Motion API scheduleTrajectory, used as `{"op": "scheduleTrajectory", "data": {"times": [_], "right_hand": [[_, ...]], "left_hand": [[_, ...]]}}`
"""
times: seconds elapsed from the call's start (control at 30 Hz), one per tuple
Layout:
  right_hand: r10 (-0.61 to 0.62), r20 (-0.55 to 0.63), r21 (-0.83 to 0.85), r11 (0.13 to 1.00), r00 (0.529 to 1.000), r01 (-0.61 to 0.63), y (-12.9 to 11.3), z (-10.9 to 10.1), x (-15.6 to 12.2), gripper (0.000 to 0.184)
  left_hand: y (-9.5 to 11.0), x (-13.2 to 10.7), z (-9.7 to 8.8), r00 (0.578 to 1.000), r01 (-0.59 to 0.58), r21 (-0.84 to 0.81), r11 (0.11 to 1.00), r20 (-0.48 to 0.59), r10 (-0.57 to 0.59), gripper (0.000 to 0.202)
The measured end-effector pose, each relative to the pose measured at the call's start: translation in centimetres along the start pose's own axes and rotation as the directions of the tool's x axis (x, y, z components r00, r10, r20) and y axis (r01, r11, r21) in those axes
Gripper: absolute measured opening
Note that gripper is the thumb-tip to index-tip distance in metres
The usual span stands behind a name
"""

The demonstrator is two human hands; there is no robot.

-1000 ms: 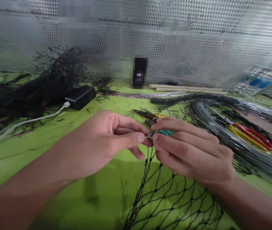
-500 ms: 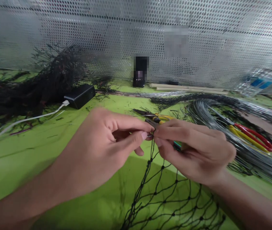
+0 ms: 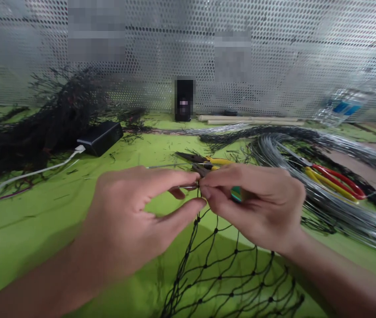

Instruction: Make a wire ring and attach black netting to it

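Note:
Black knotted netting hangs from my fingertips and spreads over the green tabletop below them. My right hand pinches its gathered top between thumb and forefinger. Close against these fingertips is my left hand, its forefinger stretched out and its thumb apart below. A short shiny piece of wire shows by the left fingers; what bears it is hidden. Just behind the hands lie black-nosed pliers with yellow handles. A second plier jaw shows beside them, partly covered by my right hand.
A coil of grey wire lies on the right, with red-and-yellow-handled pliers on it. Dark netting is heaped at left near a black box with a white cable. A phone and plastic bottle stand by the perforated wall.
My left thumb has moved down, away from the forefinger it was pressed near. The right hand keeps its pinch. The whole view has shifted slightly, so things appear further left.

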State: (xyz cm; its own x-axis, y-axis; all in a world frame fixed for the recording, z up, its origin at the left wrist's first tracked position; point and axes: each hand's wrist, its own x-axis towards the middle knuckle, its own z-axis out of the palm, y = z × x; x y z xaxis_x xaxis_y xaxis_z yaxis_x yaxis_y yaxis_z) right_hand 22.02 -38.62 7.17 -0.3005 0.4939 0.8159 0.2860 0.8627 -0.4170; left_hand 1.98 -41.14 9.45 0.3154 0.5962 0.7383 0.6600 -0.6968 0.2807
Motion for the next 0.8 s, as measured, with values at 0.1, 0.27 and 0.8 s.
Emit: {"op": "scheduleTrajectory", "data": {"times": [0.1,0.27,0.8], "right_hand": [[0.004,0.012,0.030,1.000,1.000,-0.004,-0.01,0.03,-0.04,0.021],[0.022,-0.008,0.065,0.998,1.000,-0.021,-0.05,0.15,-0.06,0.020],[0.121,-0.027,0.085,0.989,0.992,-0.119,-0.83,-0.04,0.31,0.021]], "left_hand": [[-0.03,-0.25,0.13,1.000,0.007,0.054,0.999,-0.002,-0.007,0.011],[0.36,-0.38,0.56,1.000,0.018,0.127,0.992,-0.026,-0.015,0.013],[0.60,-0.44,0.81,0.988,0.041,-0.236,0.971,-0.133,-0.074,0.029]]}}
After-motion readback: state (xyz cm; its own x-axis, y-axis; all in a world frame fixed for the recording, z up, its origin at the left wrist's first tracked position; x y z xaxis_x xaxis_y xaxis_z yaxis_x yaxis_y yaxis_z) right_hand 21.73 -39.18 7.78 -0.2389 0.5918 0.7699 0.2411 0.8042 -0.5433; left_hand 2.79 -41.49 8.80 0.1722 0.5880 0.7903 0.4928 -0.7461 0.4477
